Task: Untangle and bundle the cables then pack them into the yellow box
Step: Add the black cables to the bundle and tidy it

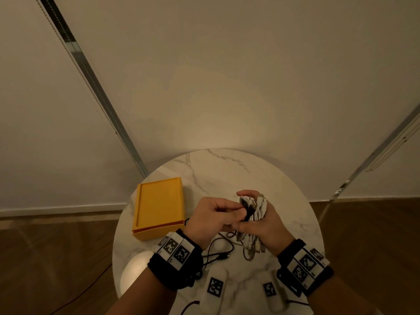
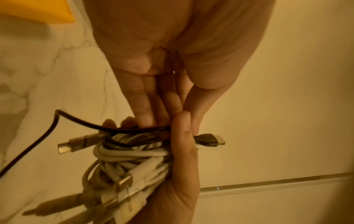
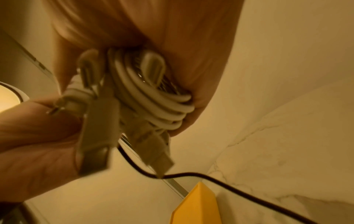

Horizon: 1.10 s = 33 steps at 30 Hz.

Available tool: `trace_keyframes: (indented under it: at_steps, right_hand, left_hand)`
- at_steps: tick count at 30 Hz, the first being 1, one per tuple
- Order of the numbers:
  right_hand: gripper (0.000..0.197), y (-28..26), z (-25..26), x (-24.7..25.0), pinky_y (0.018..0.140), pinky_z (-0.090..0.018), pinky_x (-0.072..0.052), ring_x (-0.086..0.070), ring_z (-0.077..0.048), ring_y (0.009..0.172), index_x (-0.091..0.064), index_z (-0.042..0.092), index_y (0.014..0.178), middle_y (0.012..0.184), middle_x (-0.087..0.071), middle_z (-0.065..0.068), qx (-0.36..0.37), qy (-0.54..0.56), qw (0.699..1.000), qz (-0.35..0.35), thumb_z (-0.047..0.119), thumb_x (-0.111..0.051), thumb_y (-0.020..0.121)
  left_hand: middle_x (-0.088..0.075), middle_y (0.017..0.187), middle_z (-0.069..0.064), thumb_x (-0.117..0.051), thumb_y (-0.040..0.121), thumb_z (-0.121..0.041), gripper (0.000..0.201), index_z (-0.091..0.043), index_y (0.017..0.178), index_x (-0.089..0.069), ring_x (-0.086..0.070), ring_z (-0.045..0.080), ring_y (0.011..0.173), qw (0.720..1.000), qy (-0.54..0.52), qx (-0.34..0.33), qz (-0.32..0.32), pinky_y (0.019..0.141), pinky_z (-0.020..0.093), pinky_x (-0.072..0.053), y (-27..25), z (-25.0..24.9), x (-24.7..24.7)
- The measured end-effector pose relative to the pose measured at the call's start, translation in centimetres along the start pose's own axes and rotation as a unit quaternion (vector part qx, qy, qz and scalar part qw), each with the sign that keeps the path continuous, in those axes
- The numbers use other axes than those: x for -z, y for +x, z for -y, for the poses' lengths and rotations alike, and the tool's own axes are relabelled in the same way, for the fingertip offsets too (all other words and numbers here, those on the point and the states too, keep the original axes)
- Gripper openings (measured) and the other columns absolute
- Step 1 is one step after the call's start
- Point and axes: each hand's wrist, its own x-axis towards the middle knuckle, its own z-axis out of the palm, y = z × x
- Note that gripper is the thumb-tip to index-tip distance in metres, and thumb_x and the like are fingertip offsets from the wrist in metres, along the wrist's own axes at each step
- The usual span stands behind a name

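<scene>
The left hand (image 1: 212, 213) has its fingers (image 2: 145, 112) and thumb pinched on the black cable (image 2: 80, 121) close to its plug, pressing that end against the top of the bundle; the right hand (image 1: 261, 220) has its fingers curled round the bundle of white cables (image 1: 255, 214), thumb laid across the coils, holding them upright above the table (image 1: 227, 169); in the left wrist view the black plug sticks out past the right thumb, and several white plugs hang loose from the coil below. The rest of the black cable trails down from the hands and lies in loops on the marble near the left wrist, so it is not yet gathered in.

The step in hand looks like the bundling, with the black cable being joined to the white coil; untangling seems largely done for the white ones. The next move likely calls for winding the slack black length round or along the bundle while the right hand keeps its grip, taking care that the dangling plugs do not snag.

The yellow box (image 1: 159, 205) sits on the table to the left of the hands, apart from them; no cable shows in it, and whether it stands open I cannot tell; packing is still to come.
</scene>
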Motion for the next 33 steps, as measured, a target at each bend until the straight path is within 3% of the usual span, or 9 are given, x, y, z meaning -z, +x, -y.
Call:
trace_keyframes:
  at_steps: [5, 8, 13, 18, 22, 24, 26, 29, 33]
  right_hand:
    - [0.068, 0.4, -0.1, 0.1, 0.075, -0.041, -0.059, -0.068, -0.032, 0.088, -0.058, 0.000, 0.121, 0.094, -0.065, -0.026, 0.004, -0.028, 0.999, -0.022, -0.003, -0.082, 0.057]
    - [0.066, 0.4, 0.0, 0.1, 0.076, -0.040, -0.059, -0.070, -0.031, 0.091, -0.057, -0.001, 0.121, 0.099, -0.069, -0.020, -0.010, -0.032, 0.999, -0.019, -0.013, -0.076, 0.059]
    - [0.072, 0.3, 0.8, 0.1, 0.078, -0.037, -0.059, -0.073, -0.031, 0.094, -0.054, -0.002, 0.125, 0.103, -0.073, -0.016, -0.033, -0.043, 0.998, 0.016, -0.022, -0.083, 0.063]
    - [0.052, 0.6, 0.8, -0.3, 0.076, -0.043, -0.060, -0.071, -0.038, 0.092, -0.061, -0.003, 0.110, 0.101, -0.070, -0.028, -0.036, -0.044, 0.998, -0.021, -0.014, -0.078, 0.062]
    - [0.038, 0.6, 0.2, -0.6, 0.076, -0.048, -0.060, -0.071, -0.041, 0.090, -0.067, -0.004, 0.101, 0.095, -0.070, -0.029, -0.026, -0.001, 0.996, -0.088, -0.005, -0.070, 0.063]
    - [0.045, 0.7, 0.1, -0.5, 0.081, -0.056, -0.059, -0.069, -0.049, 0.094, -0.068, -0.001, 0.104, 0.097, -0.069, -0.032, -0.031, 0.029, 0.991, -0.124, 0.006, -0.075, 0.060]
    - [0.058, 0.8, 0.2, -0.2, 0.084, -0.059, -0.057, -0.069, -0.047, 0.093, -0.068, 0.003, 0.108, 0.094, -0.069, -0.028, -0.046, 0.046, 0.986, -0.154, 0.016, -0.078, 0.053]
    - [0.053, 1.0, 0.4, 0.2, 0.083, -0.054, -0.055, -0.067, -0.035, 0.084, -0.068, 0.005, 0.110, 0.088, -0.068, -0.017, -0.057, 0.077, 0.981, -0.166, 0.009, -0.076, 0.058]
    - [0.047, 0.8, 0.6, 0.3, 0.073, -0.044, -0.056, -0.068, -0.029, 0.076, -0.065, 0.005, 0.112, 0.088, -0.067, -0.016, -0.075, 0.135, 0.973, -0.172, 0.004, -0.069, 0.065]
  left_hand:
    - [-0.073, 0.078, 0.010, -0.075, 0.082, 0.003, 0.012, 0.000, 0.093, -0.074, -0.071, 0.018, 0.072, 1.000, -0.012, -0.022, -0.016, 0.063, 0.030, -0.061, 0.2, 0.8, -0.4]
    - [-0.071, 0.072, 0.006, -0.076, 0.081, 0.005, 0.013, -0.002, 0.091, -0.070, -0.068, 0.016, 0.068, 0.999, -0.002, -0.038, -0.032, 0.057, 0.030, -0.060, 0.4, 1.2, -0.6]
    - [-0.070, 0.072, 0.003, -0.076, 0.081, 0.004, 0.015, -0.008, 0.086, -0.069, -0.067, 0.015, 0.069, 0.997, 0.025, -0.055, -0.043, 0.059, 0.029, -0.057, 0.7, 1.6, -0.4]
    - [-0.069, 0.087, 0.010, -0.072, 0.088, -0.002, 0.009, -0.008, 0.092, -0.067, -0.067, 0.025, 0.086, 0.998, 0.031, -0.055, -0.030, 0.080, 0.049, -0.058, 1.0, 1.8, -0.4]
    - [-0.069, 0.104, 0.014, -0.059, 0.099, -0.009, 0.013, -0.002, 0.108, -0.065, -0.068, 0.025, 0.097, 0.999, 0.003, -0.053, -0.003, 0.087, 0.043, -0.058, 1.1, 1.9, -1.1]
    - [-0.072, 0.101, 0.007, -0.058, 0.100, -0.010, 0.013, -0.009, 0.108, -0.069, -0.068, 0.018, 0.095, 0.995, 0.053, -0.089, 0.005, 0.086, 0.036, -0.058, 1.1, 2.2, -1.1]
    - [-0.071, 0.091, -0.001, -0.061, 0.099, -0.015, 0.010, -0.017, 0.102, -0.070, -0.066, 0.011, 0.086, 0.981, 0.140, -0.131, -0.010, 0.076, 0.028, -0.055, 1.1, 2.6, -0.9]
    - [-0.069, 0.089, -0.005, -0.066, 0.095, -0.028, 0.007, -0.022, 0.096, -0.069, -0.065, 0.009, 0.083, 0.957, 0.240, -0.160, -0.030, 0.070, 0.031, -0.057, 1.0, 3.1, -0.3]
    - [-0.069, 0.093, -0.011, -0.066, 0.093, -0.034, 0.008, -0.027, 0.096, -0.069, -0.065, 0.005, 0.086, 0.914, 0.375, -0.152, -0.008, 0.076, 0.031, -0.057, 0.9, 3.4, 0.6]
